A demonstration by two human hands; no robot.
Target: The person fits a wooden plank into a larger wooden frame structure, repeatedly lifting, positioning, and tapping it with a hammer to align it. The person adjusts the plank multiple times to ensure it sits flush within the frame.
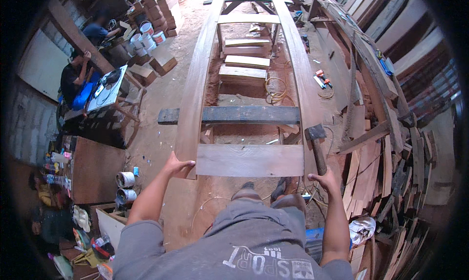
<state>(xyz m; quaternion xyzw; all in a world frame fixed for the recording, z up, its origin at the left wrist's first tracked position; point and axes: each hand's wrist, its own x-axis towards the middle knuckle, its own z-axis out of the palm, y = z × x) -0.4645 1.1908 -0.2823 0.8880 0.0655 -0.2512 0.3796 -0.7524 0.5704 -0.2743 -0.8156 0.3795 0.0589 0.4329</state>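
A long wooden frame (194,89) stretches away from me, with two side rails and several crosspieces. Its wide near crosspiece (250,160) sits between the rail ends, closest to my body. My left hand (181,166) is closed on the near end of the left rail, thumb on top and fingers partly hidden beneath. At the near end of the right rail, my right hand (328,180) is closed around the handle of a hammer (318,150). The hammer's dark, blocky head points away from me, over the rail. My right thumb stretches toward the rail end.
A dark beam (249,115) crosses under the frame. Wood blocks (243,74) lie beneath it. Loose planks (364,182) lean at right, near an orange power tool (320,77). Two people (74,79) sit at left beside a small table (108,87). Paint cans (125,180) stand at near left.
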